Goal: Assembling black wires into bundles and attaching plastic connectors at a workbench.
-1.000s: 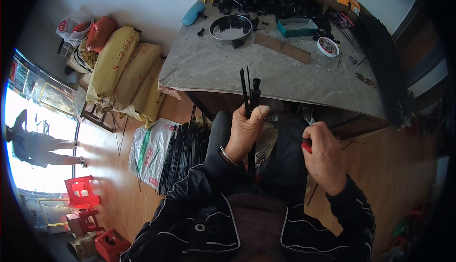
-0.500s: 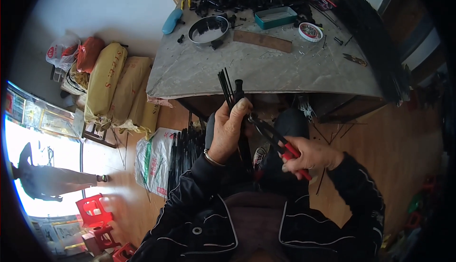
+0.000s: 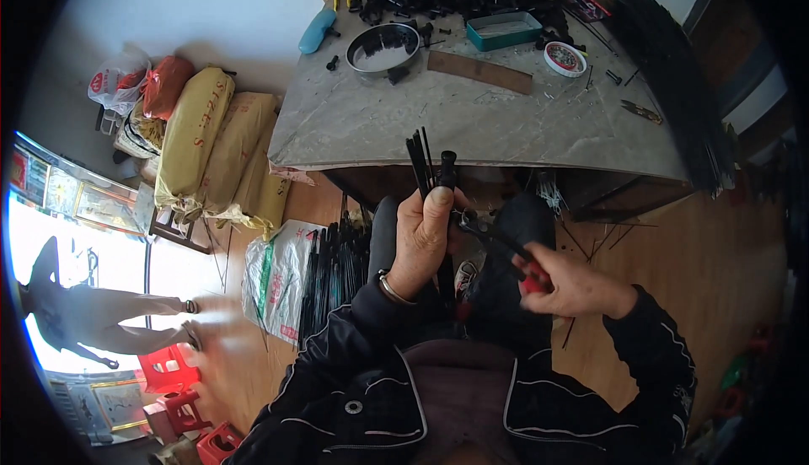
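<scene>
Several thin black rods (image 3: 417, 160) and one black cylindrical piece with a flared end (image 3: 447, 169) are clasped in the left hand (image 3: 423, 236), tips jutting above the thumb. The right hand (image 3: 571, 286) grips red-handled black metal pliers (image 3: 504, 242), their head just beside the left hand; contact is unclear. Beyond, a flat brown strip (image 3: 480, 72) and a teal rectangular box (image 3: 489, 43) lie on the grey marbled table (image 3: 362, 132). Yellow sacks (image 3: 196, 132) rest left, above the wood-toned floor (image 3: 221, 330).
</scene>
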The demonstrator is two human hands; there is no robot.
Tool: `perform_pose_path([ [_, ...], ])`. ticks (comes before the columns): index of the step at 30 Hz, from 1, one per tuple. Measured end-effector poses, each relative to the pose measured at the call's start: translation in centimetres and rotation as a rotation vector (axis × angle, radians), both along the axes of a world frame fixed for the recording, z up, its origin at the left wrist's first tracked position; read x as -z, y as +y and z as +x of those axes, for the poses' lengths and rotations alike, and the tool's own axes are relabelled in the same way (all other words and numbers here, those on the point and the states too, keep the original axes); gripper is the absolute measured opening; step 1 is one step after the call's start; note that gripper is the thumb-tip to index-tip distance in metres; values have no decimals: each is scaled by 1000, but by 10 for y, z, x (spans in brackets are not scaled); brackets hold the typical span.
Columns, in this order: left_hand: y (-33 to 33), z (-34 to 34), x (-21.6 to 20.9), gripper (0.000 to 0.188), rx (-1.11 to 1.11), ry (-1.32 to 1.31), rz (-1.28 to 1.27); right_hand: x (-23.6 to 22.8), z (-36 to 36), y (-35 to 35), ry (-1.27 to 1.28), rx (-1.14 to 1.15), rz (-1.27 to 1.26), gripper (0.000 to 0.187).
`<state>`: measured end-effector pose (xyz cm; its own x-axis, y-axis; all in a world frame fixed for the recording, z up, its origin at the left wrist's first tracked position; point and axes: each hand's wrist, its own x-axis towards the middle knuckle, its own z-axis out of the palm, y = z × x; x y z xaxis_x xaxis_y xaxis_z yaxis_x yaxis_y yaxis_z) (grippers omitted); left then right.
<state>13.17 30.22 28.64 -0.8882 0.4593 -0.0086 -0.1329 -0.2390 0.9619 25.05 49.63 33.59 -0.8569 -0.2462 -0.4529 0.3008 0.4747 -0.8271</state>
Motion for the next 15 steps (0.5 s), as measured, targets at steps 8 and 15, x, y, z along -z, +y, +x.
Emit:
perform_pose_path([
  [8,-1,2,3,58,22,66,40,16,23,5,-379,161,-833,24],
  [15,-1,7,-6,61,25,67,-43,-14,8,2,74,52,-18,28],
])
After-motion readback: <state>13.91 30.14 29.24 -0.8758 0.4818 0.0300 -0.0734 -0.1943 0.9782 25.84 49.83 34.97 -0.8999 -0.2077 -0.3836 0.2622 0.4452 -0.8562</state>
